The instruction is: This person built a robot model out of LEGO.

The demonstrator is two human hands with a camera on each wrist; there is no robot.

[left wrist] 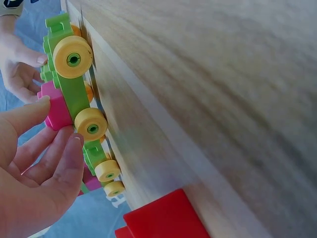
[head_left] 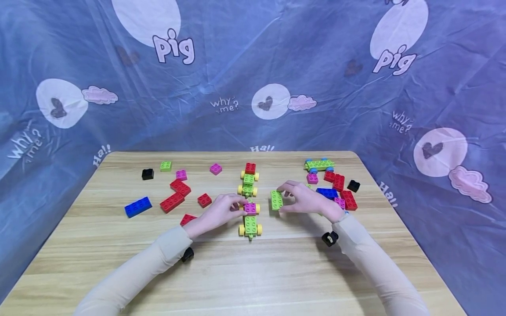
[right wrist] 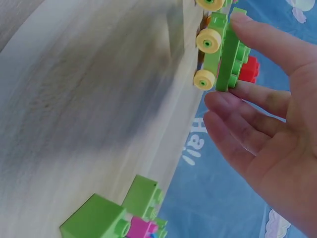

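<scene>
One printed blue cloth [head_left: 221,66] is hung well beyond the fingers [left wrist: 69,163], and a wooden desk [head_left: 276,272] is spread beneath them. Above it, a pink brick [head_left: 250,208] is pinched by the fingers of the left hand [head_left: 221,210], while an eight-stud green brick [head_left: 276,200] is pinched at its two ends between the thumb and fingers of the right hand [head_left: 306,197], studs upward.

A yellow-wheeled front car [head_left: 251,226] is placed right at the left fingers, with the pink brick seated on its far end. In line just beyond those fingers, a yellow-wheeled rear car [head_left: 248,188] is set; whether the two are coupled cannot be told. Beyond and right of the right fingers, a blue-wheeled green car [head_left: 321,165] is parked.

Among the long bricks, a blue one [head_left: 138,206] is laid well left of the left fingers, and two touching red ones [head_left: 180,187] are left nearer to them. Another blue brick [head_left: 327,193] is seen right of the right fingers.

Of the small bricks, a red one [head_left: 204,200] is found just left of the left fingers, a loose pink one [head_left: 215,168] beyond them, and a black one [head_left: 148,174] farther off to the left.
</scene>
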